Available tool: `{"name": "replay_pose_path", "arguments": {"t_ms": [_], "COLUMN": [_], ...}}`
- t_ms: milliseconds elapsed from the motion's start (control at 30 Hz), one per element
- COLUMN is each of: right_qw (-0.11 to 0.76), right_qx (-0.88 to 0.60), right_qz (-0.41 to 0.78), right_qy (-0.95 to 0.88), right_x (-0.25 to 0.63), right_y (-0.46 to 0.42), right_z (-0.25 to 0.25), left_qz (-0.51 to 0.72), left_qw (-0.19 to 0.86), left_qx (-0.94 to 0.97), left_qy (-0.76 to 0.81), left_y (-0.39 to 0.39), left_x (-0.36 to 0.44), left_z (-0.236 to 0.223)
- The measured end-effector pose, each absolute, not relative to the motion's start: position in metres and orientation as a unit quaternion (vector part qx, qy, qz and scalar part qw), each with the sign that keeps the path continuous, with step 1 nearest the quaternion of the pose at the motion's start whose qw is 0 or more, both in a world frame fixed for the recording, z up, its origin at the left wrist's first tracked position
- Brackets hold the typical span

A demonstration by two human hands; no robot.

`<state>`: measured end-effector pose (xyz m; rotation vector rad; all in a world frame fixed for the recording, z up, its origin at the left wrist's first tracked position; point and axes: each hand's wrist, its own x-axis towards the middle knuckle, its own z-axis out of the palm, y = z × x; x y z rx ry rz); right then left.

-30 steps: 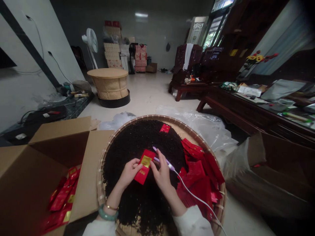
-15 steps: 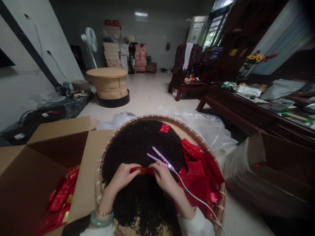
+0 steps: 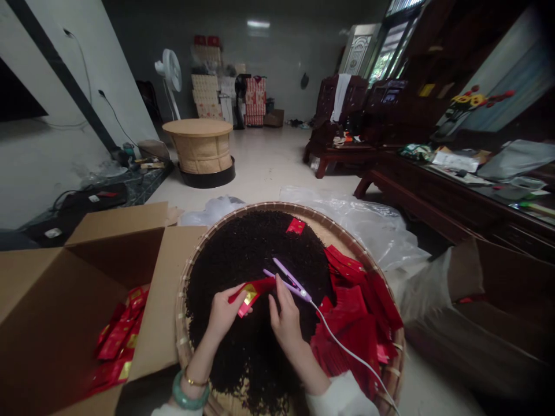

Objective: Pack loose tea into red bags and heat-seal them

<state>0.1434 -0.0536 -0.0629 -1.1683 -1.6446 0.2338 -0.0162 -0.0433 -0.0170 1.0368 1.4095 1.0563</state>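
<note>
My left hand (image 3: 223, 312) pinches a small red packet (image 3: 251, 292) with a gold label and holds it over the heap of dark loose tea (image 3: 255, 254). My right hand (image 3: 284, 318) grips a purple clamp-like sealer (image 3: 288, 278) with a white cord, and the sealer's jaws are at the packet's right end. Both hands hover above a round woven bamboo tray (image 3: 342, 234). A pile of red packets (image 3: 359, 312) lies on the tray's right side, and one lone red packet (image 3: 295, 226) rests near the far rim.
An open cardboard box (image 3: 78, 289) at my left holds several red packets (image 3: 119, 341). Clear plastic sheeting (image 3: 368, 222) lies beyond the tray. A dark wooden table (image 3: 455, 190) stands at the right, a round wooden stand (image 3: 202, 147) and a fan farther back.
The packet was held upright facing me, then turned flat between both hands. Now its end is between the sealer's jaws, and the camera view has shifted slightly left.
</note>
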Motion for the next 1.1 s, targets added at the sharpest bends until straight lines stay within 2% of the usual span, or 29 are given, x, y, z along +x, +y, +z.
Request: {"name": "replay_pose_path", "arguments": {"t_ms": [133, 267, 400, 533, 833, 1000, 1100], "right_qw": [0.549, 0.573, 0.564, 0.535, 0.512, 0.466, 0.446], "right_qx": [-0.478, -0.499, -0.477, -0.432, -0.467, -0.458, -0.461], "right_qz": [0.063, 0.056, 0.095, 0.138, 0.009, 0.048, 0.080], "right_qy": [-0.683, -0.647, -0.668, -0.713, -0.721, -0.756, -0.763], "right_x": [0.143, 0.151, 0.153, 0.146, 0.147, 0.148, 0.150], "right_y": [-0.051, -0.047, -0.049, -0.054, -0.054, -0.055, -0.056], "right_z": [-0.061, -0.057, -0.056, -0.059, -0.057, -0.048, -0.038], "left_qz": [0.428, 0.346, 0.293, 0.318, 0.353, 0.336, 0.328], "left_qw": [0.562, 0.597, 0.620, 0.679, 0.695, 0.692, 0.652], "left_qx": [0.434, 0.504, 0.538, 0.472, 0.414, 0.439, 0.507], "left_qy": [0.559, 0.519, 0.490, 0.464, 0.469, 0.464, 0.458], "left_y": [-0.045, -0.047, -0.049, -0.051, -0.050, -0.051, -0.050], "left_x": [-0.015, -0.016, -0.012, -0.007, -0.003, 0.000, -0.003], "left_z": [-0.015, -0.013, -0.014, -0.017, -0.022, -0.024, -0.024]}}
